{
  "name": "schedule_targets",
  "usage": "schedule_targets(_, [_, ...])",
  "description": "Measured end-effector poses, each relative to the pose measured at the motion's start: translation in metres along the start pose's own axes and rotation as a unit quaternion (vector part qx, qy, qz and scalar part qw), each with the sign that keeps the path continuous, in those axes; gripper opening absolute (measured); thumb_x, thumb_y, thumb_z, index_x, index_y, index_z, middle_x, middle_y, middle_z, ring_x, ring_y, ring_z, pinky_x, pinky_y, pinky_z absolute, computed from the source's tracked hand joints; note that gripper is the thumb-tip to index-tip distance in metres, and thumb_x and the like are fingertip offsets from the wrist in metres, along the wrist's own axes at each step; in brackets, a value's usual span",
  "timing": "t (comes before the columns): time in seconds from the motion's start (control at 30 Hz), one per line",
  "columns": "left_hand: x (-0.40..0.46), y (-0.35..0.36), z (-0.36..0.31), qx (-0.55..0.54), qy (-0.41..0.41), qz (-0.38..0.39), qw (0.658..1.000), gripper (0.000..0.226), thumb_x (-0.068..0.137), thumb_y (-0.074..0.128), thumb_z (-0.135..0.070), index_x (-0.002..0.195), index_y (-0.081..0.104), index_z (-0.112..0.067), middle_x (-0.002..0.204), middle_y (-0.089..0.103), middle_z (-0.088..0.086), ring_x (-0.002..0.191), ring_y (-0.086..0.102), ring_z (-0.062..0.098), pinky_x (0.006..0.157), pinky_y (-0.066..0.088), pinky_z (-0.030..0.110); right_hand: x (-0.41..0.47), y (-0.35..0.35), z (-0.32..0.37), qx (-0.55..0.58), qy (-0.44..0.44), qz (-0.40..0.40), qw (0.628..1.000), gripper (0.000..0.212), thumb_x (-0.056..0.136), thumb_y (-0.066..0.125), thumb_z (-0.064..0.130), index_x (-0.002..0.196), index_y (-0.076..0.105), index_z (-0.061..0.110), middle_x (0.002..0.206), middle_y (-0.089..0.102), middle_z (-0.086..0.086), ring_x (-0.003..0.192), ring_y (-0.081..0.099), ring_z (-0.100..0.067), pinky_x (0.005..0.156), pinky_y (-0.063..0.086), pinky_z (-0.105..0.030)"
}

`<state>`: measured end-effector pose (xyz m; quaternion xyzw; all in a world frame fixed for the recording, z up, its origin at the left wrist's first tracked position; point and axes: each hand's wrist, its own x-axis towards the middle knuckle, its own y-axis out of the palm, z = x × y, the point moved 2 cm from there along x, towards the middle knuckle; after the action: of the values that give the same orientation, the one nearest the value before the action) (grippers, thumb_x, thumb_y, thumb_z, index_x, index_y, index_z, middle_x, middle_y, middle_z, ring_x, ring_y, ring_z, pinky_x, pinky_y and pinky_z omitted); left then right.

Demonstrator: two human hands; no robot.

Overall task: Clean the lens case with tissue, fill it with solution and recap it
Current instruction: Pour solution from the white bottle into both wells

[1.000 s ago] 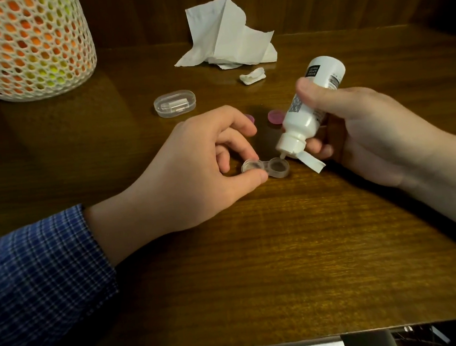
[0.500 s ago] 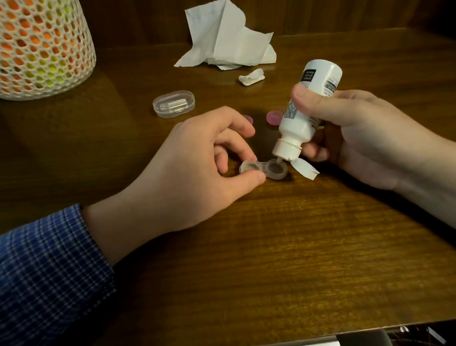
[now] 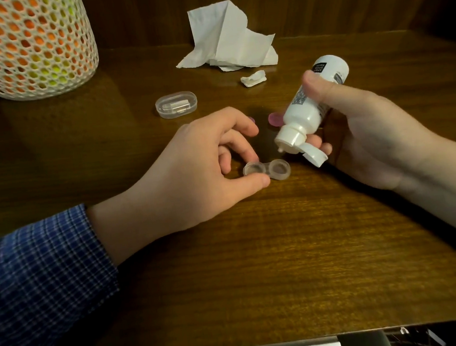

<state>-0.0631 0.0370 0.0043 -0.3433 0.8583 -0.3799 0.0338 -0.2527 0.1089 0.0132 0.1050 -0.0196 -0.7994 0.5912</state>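
Clear plastic, both wells uncapped, the lens case [image 3: 267,170] lies flat near the middle of the bench [image 3: 257,267]; we pin its left well with the left hand [image 3: 193,173], thumb on the near rim and a finger on the far rim, so that grip is clamped on the case; the wrist rests low on the wood, sleeve [image 3: 42,272] trailing toward the near left corner.

Our right hand [image 3: 370,138] is wrapped round the white solution bottle [image 3: 311,102], thumb across its upper side, fingers beneath; that grip is closed on the bottle, which tilts nozzle-down with the flip cap [image 3: 313,157] hanging open; the tip sits just above and beyond the right well, not touching it.

To do this fill well, we judge: bring the nozzle squarely over one well without contact; squeeze gently, since the wells are shallow and would overflow quickly; whether either well already holds liquid we cannot tell; hold the case down so that it does not skid.

Two pink caps wait beyond the case, one [image 3: 275,119] beside the bottle, the other mostly hidden behind our left fingers; the tissue [image 3: 229,45] lies crumpled at the far edge.
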Motion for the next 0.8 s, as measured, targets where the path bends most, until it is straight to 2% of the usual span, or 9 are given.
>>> schedule_targets(0.03, [0.000,0.000,0.000,-0.002,-0.002,0.002,1.000,0.061,0.074,0.086,-0.035,0.128,0.059,-0.025,0.094,0.073,-0.015,0.074,0.065,0.016,0.064,0.057,0.025,0.000,0.003,0.000,0.005,-0.001,0.012,1.000,0.041,0.092,0.065,0.044,0.107,0.060,0.007,0.090,0.065,-0.013,0.051,0.052,-0.008,0.046,0.041,-0.018])
schedule_targets(0.1, [-0.001,0.000,-0.001,-0.002,-0.008,0.007,1.000,0.066,0.070,0.086,-0.041,0.128,0.057,-0.028,0.095,0.071,-0.015,0.076,0.065,0.014,0.066,0.057,0.023,-0.001,0.010,0.000,-0.022,-0.015,0.041,0.999,0.045,0.092,0.063,0.046,0.105,0.062,0.003,0.074,0.066,-0.004,0.051,0.051,-0.007,0.047,0.040,-0.019])
schedule_targets(0.17, [-0.002,-0.001,-0.001,0.008,-0.012,0.011,1.000,0.070,0.068,0.086,-0.044,0.129,0.056,-0.030,0.098,0.068,-0.016,0.078,0.065,0.012,0.067,0.058,0.022,-0.002,0.016,-0.002,-0.052,-0.035,0.060,0.996,0.040,0.094,0.060,0.045,0.100,0.062,0.005,0.062,0.067,0.005,0.051,0.051,-0.008,0.046,0.040,-0.018])
schedule_targets(0.27, [-0.002,-0.001,0.000,0.015,-0.006,0.011,1.000,0.069,0.071,0.086,-0.036,0.132,0.055,-0.026,0.098,0.068,-0.014,0.077,0.065,0.015,0.066,0.058,0.026,-0.001,0.020,-0.005,-0.076,-0.061,0.048,0.994,0.031,0.095,0.062,0.041,0.089,0.067,0.012,0.066,0.068,0.004,0.052,0.051,-0.010,0.046,0.039,-0.020])
schedule_targets(0.4, [-0.001,-0.001,0.002,0.013,-0.011,0.002,1.000,0.064,0.075,0.087,-0.026,0.130,0.056,-0.024,0.098,0.068,-0.012,0.076,0.066,0.017,0.064,0.059,0.029,0.001,0.022,-0.007,-0.086,-0.077,0.030,0.993,0.025,0.095,0.066,0.039,0.084,0.071,0.016,0.074,0.071,-0.001,0.052,0.054,-0.011,0.046,0.039,-0.021])
schedule_targets(0.8, [-0.001,0.000,0.002,0.005,-0.006,0.000,1.000,0.061,0.075,0.087,-0.023,0.129,0.057,-0.022,0.095,0.071,-0.011,0.074,0.066,0.017,0.063,0.059,0.031,0.001,0.020,-0.008,-0.091,-0.075,0.039,0.992,0.024,0.093,0.067,0.039,0.082,0.073,0.019,0.078,0.073,-0.003,0.055,0.056,-0.010,0.049,0.041,-0.021])
